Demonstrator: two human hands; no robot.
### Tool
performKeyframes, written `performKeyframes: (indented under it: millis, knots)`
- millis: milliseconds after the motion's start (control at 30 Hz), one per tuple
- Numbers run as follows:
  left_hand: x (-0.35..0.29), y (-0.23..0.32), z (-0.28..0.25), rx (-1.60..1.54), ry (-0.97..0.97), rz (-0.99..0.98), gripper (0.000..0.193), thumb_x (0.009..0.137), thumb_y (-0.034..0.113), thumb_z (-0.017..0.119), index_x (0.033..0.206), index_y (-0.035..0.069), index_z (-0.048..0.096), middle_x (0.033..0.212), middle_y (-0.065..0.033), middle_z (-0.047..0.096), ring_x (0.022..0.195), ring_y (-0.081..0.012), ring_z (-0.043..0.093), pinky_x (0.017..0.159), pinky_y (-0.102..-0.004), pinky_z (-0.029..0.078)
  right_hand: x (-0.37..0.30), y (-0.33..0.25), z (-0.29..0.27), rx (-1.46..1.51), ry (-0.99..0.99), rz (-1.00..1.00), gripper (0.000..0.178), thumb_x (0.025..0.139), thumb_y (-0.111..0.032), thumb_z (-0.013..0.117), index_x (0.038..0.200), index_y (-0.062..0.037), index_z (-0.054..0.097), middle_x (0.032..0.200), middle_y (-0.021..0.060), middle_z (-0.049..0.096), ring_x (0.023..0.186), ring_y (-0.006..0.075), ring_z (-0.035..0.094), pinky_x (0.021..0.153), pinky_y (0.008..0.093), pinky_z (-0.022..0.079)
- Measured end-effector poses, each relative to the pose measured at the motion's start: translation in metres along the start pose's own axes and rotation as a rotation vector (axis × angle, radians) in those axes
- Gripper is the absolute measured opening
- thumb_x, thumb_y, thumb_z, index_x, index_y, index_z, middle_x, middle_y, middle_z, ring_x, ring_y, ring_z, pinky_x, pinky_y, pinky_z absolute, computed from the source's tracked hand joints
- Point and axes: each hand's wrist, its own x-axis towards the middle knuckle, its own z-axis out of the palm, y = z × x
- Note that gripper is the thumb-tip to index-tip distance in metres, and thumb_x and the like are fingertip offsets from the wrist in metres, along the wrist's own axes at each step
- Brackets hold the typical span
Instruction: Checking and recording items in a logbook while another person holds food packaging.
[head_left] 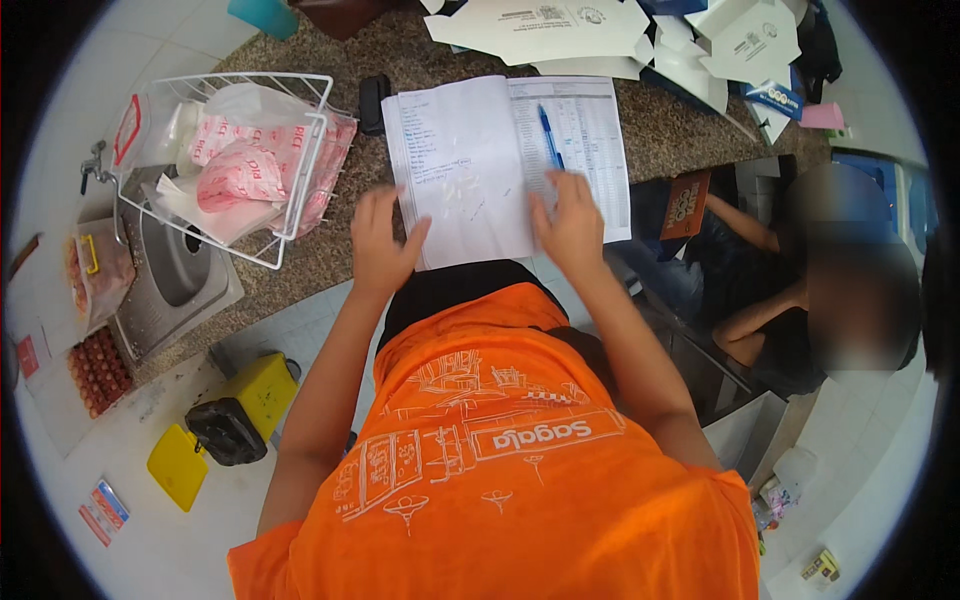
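On the granite counter before me lies an open stack of papers; its left page [465, 190] carries a few lines of handwriting, its right one [592, 140] a printed table with pen marks. A blue pen [550, 137] rests on the table page. My left hand [382, 242] is at the left page's lower left edge, fingers and thumb apart, holding nothing. Over the lower part of the right page is my right hand [572, 222], thumb spread toward the fold and fingertips just below the pen. Whether either hand presses on the paper, I cannot tell.
A white wire basket [318, 150] with pink-printed bags stands left, beside a steel sink [185, 265]. A black case [374, 104] lies left of the papers. Flattened white boxes [545, 30] cover the back. At right sits another person [740, 250] holding a brown printed card [686, 205].
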Motion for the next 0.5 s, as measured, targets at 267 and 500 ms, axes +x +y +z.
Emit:
performKeyframes:
  millis: [267, 500]
  knots:
    - [0.043, -0.051, 0.026, 0.245, -0.056, 0.052, 0.063, 0.089, 0.033, 0.079, 0.149, 0.021, 0.065, 0.144, -0.019, 0.054, 0.131, -0.0386, 0.05, 0.104, -0.0533, 0.037, 0.071, 0.037, 0.003, -0.097, -0.106, 0.054, 0.056, 0.09, -0.005, 0.077, 0.14, -0.0075, 0.053, 0.088, 0.0252, 0.071, 0.085, 0.0456, 0.072, 0.076, 0.0534, 0.057]
    - [0.038, -0.058, 0.023, 0.281, -0.135, 0.09, 0.067, 0.086, 0.033, 0.076, 0.152, 0.023, 0.064, 0.148, -0.019, 0.051, 0.137, -0.0375, 0.043, 0.106, -0.0544, 0.027, 0.07, 0.024, -0.003, -0.062, -0.198, 0.062, 0.056, 0.089, -0.002, 0.074, 0.14, -0.0082, 0.052, 0.089, 0.0233, 0.07, 0.081, 0.0434, 0.072, 0.074, 0.0524, 0.057]
